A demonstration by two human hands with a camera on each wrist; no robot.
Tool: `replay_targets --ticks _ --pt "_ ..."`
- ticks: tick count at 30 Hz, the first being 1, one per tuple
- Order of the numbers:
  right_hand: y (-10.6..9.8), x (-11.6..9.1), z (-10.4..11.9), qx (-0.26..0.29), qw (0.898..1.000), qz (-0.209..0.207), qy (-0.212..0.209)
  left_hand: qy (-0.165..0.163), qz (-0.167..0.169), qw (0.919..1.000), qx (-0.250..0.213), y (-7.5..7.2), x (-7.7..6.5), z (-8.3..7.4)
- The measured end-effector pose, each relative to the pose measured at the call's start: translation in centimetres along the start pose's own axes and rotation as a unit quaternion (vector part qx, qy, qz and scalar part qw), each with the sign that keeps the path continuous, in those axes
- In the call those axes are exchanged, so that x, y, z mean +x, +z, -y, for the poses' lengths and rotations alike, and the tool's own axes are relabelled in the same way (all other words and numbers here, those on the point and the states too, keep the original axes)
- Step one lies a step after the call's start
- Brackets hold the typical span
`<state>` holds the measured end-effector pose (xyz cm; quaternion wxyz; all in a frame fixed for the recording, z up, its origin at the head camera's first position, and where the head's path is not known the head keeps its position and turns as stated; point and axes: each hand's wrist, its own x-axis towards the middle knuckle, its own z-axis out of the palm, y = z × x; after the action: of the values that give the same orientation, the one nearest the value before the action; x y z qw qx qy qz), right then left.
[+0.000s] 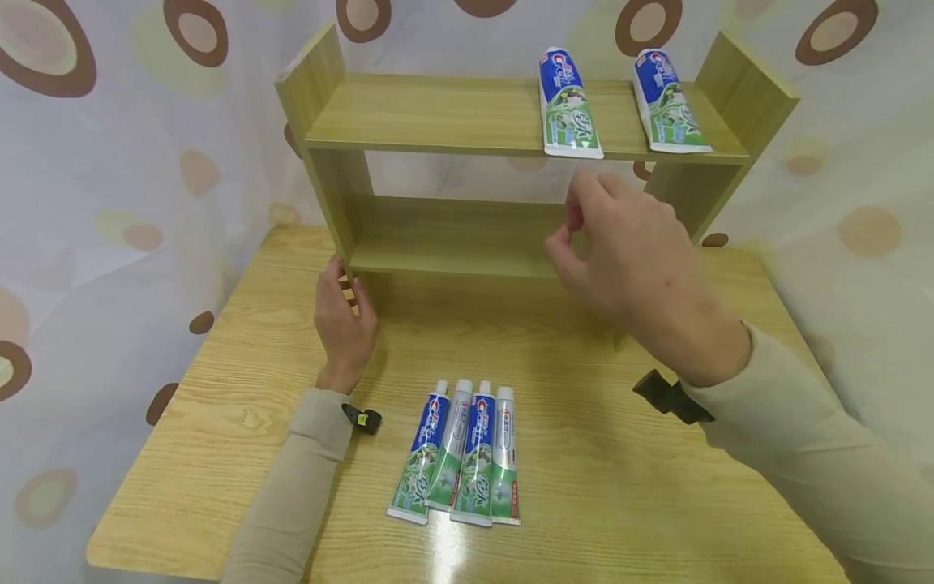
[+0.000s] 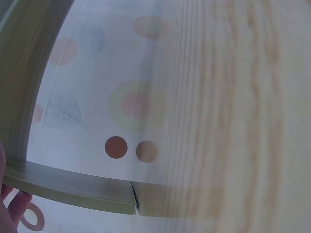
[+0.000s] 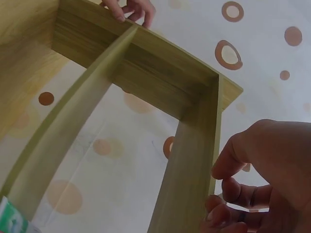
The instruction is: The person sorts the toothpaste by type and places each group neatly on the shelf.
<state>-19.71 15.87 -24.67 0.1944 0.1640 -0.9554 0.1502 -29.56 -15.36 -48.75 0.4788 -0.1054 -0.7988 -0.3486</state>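
Observation:
My left hand (image 1: 346, 328) holds the lower front edge of the wooden shelf's left side panel (image 1: 321, 182), its fingertips also showing in the right wrist view. My right hand (image 1: 627, 247) hovers before the shelf's right half, below the upper board (image 1: 430, 113). Its fingers are loosely bent, with a small gap between thumb and forefinger, and nothing shows in them. Above it, a blue-green toothpaste tube (image 1: 571, 105) lies on the upper board, its flat end over the front edge. Another toothpaste tube (image 1: 667, 101) lies to its right.
Several toothpaste tubes (image 1: 476, 462) lie side by side on the wooden table (image 1: 584, 503), caps away from me. A green-and-white tube end (image 3: 13, 221) pokes in beside the lower board (image 3: 58, 131). A patterned curtain (image 1: 109, 162) hangs behind.

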Motion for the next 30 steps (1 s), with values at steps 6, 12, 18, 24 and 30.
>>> replay_targets --ticks 6,12,18,24,30 --pt "1.4 -0.8 -0.2 0.008 1.0 0.025 0.0 0.003 -0.007 1.0 0.0 0.0 0.0 0.1" --pt "3.0 -1.6 -0.3 0.032 0.997 0.066 0.011 0.004 -0.007 1.0 -0.002 0.1 0.0 0.2" --pt "4.9 -2.7 -0.3 0.046 0.996 0.081 0.002 0.003 -0.004 1.0 -0.001 0.1 -0.1 0.3" --pt "6.5 -3.8 -0.4 0.065 0.994 0.089 0.002 0.001 -0.002 1.0 -0.001 0.1 -0.1 0.2" --pt "7.8 -4.6 -0.5 0.069 0.994 0.088 0.003 -0.001 -0.003 1.0 -0.006 0.1 -0.1 0.2"
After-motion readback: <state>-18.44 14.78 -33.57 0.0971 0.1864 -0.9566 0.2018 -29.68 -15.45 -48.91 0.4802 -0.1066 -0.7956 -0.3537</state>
